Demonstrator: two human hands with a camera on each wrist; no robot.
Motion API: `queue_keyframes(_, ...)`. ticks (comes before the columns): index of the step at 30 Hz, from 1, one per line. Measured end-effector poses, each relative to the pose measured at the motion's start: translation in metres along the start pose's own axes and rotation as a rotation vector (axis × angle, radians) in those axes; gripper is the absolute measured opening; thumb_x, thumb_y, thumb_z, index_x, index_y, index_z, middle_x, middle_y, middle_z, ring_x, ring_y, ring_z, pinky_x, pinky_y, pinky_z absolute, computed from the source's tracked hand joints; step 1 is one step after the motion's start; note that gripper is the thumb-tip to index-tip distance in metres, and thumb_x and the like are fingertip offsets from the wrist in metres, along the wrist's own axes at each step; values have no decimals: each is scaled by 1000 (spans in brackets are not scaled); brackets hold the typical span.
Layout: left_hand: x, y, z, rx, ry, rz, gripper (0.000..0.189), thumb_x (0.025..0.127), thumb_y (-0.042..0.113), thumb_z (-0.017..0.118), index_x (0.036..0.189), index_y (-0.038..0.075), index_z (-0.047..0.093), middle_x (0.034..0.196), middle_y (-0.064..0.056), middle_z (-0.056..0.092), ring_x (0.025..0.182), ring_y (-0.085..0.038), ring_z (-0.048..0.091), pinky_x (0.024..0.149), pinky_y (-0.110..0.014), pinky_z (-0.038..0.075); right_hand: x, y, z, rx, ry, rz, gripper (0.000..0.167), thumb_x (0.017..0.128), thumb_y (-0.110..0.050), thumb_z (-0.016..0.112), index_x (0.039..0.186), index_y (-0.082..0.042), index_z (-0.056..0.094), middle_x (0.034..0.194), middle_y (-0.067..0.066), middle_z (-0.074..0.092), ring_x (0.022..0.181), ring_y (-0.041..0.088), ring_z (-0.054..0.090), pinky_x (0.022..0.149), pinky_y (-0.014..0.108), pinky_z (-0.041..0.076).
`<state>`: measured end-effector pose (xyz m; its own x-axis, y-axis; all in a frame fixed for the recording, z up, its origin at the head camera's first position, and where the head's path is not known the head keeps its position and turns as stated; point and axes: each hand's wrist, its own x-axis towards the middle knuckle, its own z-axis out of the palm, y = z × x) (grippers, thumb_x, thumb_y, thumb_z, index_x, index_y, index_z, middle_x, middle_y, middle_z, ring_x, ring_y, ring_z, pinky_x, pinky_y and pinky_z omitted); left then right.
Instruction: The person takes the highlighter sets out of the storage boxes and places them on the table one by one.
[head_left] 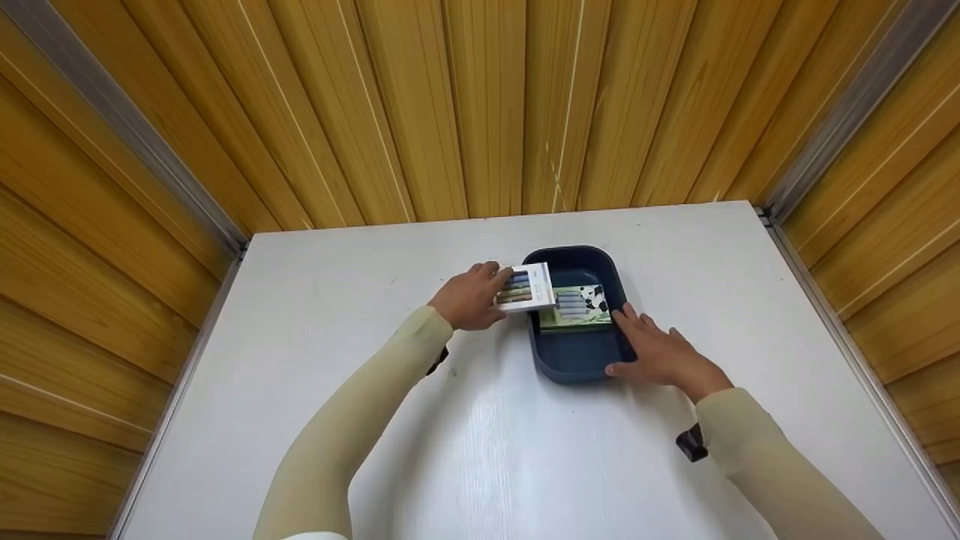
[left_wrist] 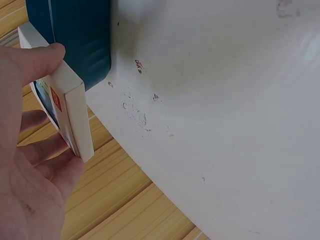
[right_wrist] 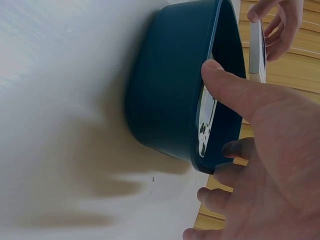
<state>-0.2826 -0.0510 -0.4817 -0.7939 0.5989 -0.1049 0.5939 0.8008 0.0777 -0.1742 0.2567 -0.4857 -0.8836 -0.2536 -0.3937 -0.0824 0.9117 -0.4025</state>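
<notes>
My left hand (head_left: 472,296) grips a flat white pen box (head_left: 534,289) by its edges, thumb on one side and fingers on the other. A window in its face shows several coloured sticks. The box is held over the left rim of a dark blue plastic bin (head_left: 577,362). Inside the bin lies a green box (head_left: 577,319) with a panda and pale pens pictured on it, partly covered by the white box in the head view. My right hand (head_left: 660,352) is at the bin's right side, fingers spread, thumb and fingertips right at the rim.
The bin stands on a white table (head_left: 360,300) with a few dark scuffs. Behind the table rises a wall of yellow wood planks (head_left: 480,112), and similar planks flank both sides with grey metal posts (head_left: 825,97) at the corners.
</notes>
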Motion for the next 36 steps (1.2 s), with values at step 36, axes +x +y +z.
queue_keyframes(36, -8, -14, 7, -110, -42, -40, 78, 88, 41, 65, 151, 22, 24, 142, -12, 42, 119, -25, 53, 96, -47, 50, -1, 0, 1, 2, 12, -8, 98, 86, -48, 66, 156, -8, 9, 162, 18, -1, 147, 45, 7, 113, 70, 7)
